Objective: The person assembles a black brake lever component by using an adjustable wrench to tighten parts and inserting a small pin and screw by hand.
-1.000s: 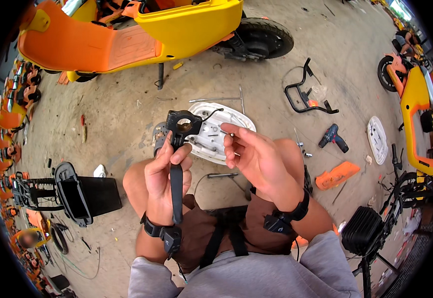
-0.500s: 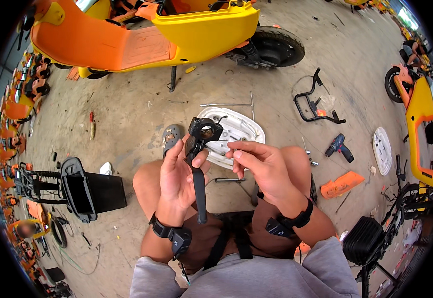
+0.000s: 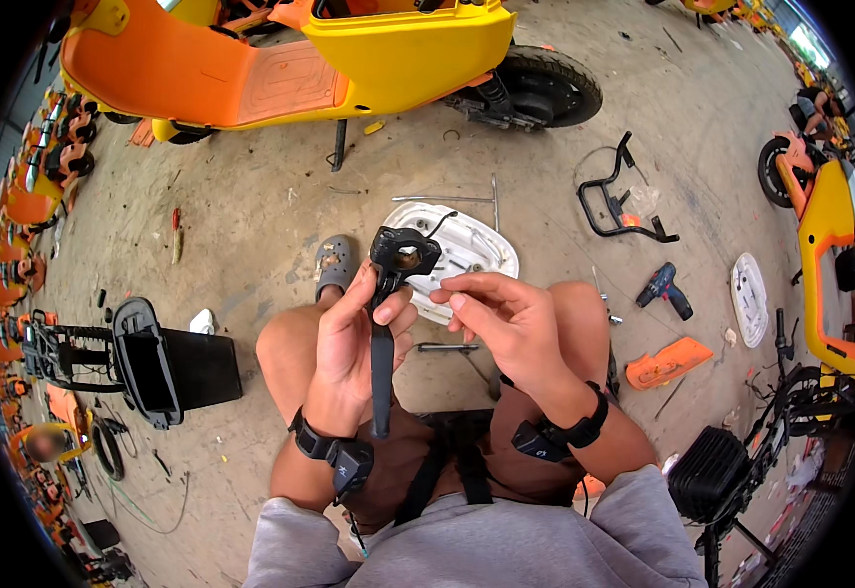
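Observation:
In my left hand (image 3: 342, 345) is a black brake lever (image 3: 381, 377), held upright with its ring-shaped clamp (image 3: 404, 257) on top and the long blade hanging down past my palm. The thumb and fingers close round its upper part. Just right of the clamp, my right hand (image 3: 513, 325) is pinched, fingertips together and apart from the lever; whatever sits between them is too small to make out. Behind both hands lies a white oval plastic shell (image 3: 508, 257) holding small metal parts, partly hidden by my hands and the lever.
A T-shaped metal bar (image 3: 495, 201) lies beyond the shell. To the right are a cordless drill (image 3: 664, 289), an orange panel (image 3: 669, 363), a black tubular frame (image 3: 594, 201) and another white shell (image 3: 749, 299). A black bin (image 3: 187, 367) is at left; a yellow-orange scooter (image 3: 408, 64) stands ahead.
My right hand has shifted slightly left, bringing its fingertips closer to the lever's clamp. The left hand keeps its hold on the brake lever. The whole view has shifted a little.

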`<action>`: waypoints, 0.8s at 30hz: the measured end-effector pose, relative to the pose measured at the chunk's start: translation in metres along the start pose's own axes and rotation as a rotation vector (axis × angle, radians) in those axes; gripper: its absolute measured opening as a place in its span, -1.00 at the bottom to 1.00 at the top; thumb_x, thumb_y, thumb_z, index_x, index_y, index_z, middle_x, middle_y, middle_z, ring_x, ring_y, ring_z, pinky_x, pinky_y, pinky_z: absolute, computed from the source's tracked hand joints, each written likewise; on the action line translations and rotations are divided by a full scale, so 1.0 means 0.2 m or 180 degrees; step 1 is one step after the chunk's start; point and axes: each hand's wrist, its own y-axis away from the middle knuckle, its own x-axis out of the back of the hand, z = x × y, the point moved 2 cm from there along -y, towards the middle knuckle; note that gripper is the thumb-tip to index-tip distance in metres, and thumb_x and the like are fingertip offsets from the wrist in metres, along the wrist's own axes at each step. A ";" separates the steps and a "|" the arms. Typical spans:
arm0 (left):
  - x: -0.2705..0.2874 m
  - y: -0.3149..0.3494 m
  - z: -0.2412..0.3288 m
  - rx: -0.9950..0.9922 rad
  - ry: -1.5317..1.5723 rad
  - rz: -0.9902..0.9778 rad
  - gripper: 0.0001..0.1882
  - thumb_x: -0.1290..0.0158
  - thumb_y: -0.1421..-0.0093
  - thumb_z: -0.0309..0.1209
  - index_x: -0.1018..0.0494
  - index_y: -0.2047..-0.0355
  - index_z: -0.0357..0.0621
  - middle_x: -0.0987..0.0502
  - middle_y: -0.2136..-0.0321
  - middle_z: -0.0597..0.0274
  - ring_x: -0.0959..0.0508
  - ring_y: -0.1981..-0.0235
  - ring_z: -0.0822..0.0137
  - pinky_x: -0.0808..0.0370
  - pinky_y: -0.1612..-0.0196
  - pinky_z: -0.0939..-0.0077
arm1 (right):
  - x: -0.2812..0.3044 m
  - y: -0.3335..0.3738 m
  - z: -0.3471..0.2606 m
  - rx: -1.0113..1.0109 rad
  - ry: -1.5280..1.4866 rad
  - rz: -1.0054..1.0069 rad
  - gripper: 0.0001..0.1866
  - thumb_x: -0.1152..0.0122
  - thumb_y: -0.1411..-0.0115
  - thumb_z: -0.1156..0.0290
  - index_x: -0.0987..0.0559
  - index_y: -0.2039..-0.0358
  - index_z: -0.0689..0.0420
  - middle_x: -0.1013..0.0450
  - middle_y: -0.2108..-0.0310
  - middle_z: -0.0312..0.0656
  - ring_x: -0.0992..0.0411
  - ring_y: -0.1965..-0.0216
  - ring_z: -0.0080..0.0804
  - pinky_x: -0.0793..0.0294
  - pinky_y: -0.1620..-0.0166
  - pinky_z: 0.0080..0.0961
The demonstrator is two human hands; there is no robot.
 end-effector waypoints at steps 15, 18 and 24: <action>-0.01 0.00 0.03 -0.0102 0.0283 -0.0411 -0.72 0.07 -0.34 -0.19 -0.38 0.11 -0.11 -0.24 0.60 0.40 -0.12 0.64 0.54 -0.03 0.72 0.68 | -0.11 0.01 -0.11 -0.0190 -0.0099 -0.0237 -0.76 -0.14 -0.26 0.50 -0.54 0.08 0.29 -0.57 0.22 -0.19 -0.42 0.43 -0.66 -0.40 0.43 -0.74; 0.01 0.02 0.04 -0.0009 0.0310 -0.0422 -0.75 0.08 -0.35 -0.22 -0.35 0.07 -0.06 -0.26 0.59 0.36 -0.14 0.64 0.52 -0.07 0.71 0.67 | -0.12 0.00 -0.04 -0.0015 0.0107 -0.0104 -0.77 -0.14 -0.27 0.49 -0.54 0.09 0.29 -0.57 0.23 -0.18 -0.43 0.42 -0.65 -0.42 0.42 -0.74; 0.02 0.04 0.04 -0.0036 0.0129 -0.0301 -0.70 0.10 -0.35 -0.27 -0.28 -0.06 0.02 -0.27 0.58 0.35 -0.18 0.65 0.52 -0.13 0.72 0.70 | -0.12 0.00 0.05 0.0215 -0.0027 -0.0111 -0.79 -0.17 -0.26 0.47 -0.55 0.13 0.29 -0.57 0.25 -0.15 -0.45 0.42 -0.60 -0.44 0.40 -0.68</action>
